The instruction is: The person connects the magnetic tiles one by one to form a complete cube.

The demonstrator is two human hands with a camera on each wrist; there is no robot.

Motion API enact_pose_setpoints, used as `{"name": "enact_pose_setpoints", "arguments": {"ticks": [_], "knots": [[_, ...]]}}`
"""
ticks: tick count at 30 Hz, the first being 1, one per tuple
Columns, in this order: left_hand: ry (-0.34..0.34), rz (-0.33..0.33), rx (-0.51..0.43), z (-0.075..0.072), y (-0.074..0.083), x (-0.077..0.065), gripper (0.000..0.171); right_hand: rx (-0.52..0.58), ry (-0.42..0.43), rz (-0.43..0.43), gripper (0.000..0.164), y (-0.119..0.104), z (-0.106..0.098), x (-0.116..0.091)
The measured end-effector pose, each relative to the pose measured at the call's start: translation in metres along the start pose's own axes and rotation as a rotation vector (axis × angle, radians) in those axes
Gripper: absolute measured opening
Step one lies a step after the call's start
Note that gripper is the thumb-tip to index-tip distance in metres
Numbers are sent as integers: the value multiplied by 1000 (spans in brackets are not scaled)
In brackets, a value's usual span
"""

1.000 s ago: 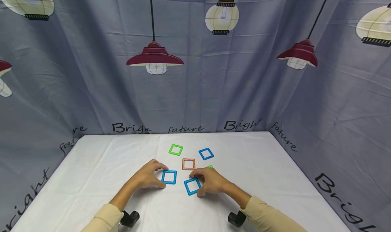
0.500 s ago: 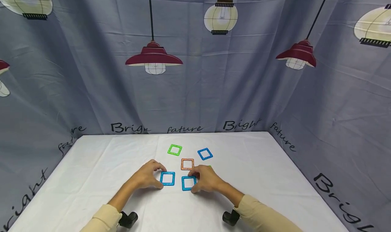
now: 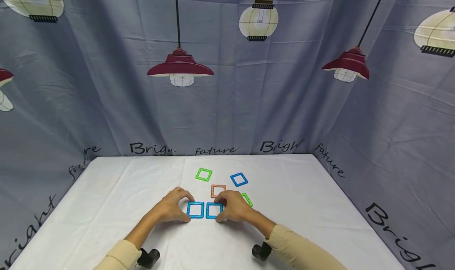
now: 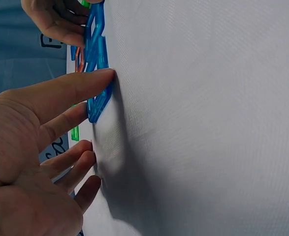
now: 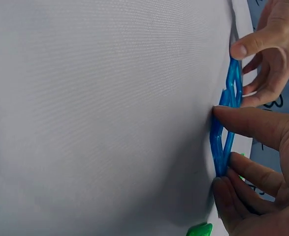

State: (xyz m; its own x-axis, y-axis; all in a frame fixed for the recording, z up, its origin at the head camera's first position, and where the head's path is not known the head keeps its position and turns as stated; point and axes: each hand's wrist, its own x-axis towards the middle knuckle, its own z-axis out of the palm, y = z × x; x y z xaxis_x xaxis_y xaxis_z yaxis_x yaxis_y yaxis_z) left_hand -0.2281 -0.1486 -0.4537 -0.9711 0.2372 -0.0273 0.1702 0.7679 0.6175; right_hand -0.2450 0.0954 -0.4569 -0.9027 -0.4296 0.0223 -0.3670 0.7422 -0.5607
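Note:
Two blue square magnetic tiles with open centres lie side by side on the white table, a thin gap between them in the head view. My left hand (image 3: 172, 206) holds the left blue tile (image 3: 203, 210), thumb at its near edge and index finger at its far edge. Opposite it, my right hand (image 3: 235, 207) pinches the right blue tile (image 3: 207, 210) in the same way, covering its right side. In the left wrist view the left hand's (image 4: 31, 142) other fingers are spread beside the tile. The right wrist view has the right thumb on the tile's near side.
Behind the hands lie an orange square tile (image 3: 218, 185), a green tile (image 3: 206, 169) and another blue tile (image 3: 242, 184). A second green tile (image 3: 249, 199) is partly hidden by the right hand. A grey printed curtain (image 3: 227, 116) hangs behind the white table (image 3: 302, 199).
My right hand has moved left with its blue tile, turning it from tilted to straight and bringing it close beside the left one. The left hand and its tile have barely moved.

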Motion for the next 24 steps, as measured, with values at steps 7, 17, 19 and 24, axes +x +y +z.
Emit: {"name": "enact_pose_setpoints", "arguments": {"ticks": [7,17,19,24], "knots": [[3,-1,20,1,0,1,46,17,-18,-15,47,-2,2,5],[-1,-2,43,2,2,5,46,11,-41,1,46,-4,0,7],[-17,-13,31,1,5,5,46,8,-44,2,46,-4,0,8],[-84,-13,-33,-6,11,6,47,5,-51,6,45,-4,0,9]]}}
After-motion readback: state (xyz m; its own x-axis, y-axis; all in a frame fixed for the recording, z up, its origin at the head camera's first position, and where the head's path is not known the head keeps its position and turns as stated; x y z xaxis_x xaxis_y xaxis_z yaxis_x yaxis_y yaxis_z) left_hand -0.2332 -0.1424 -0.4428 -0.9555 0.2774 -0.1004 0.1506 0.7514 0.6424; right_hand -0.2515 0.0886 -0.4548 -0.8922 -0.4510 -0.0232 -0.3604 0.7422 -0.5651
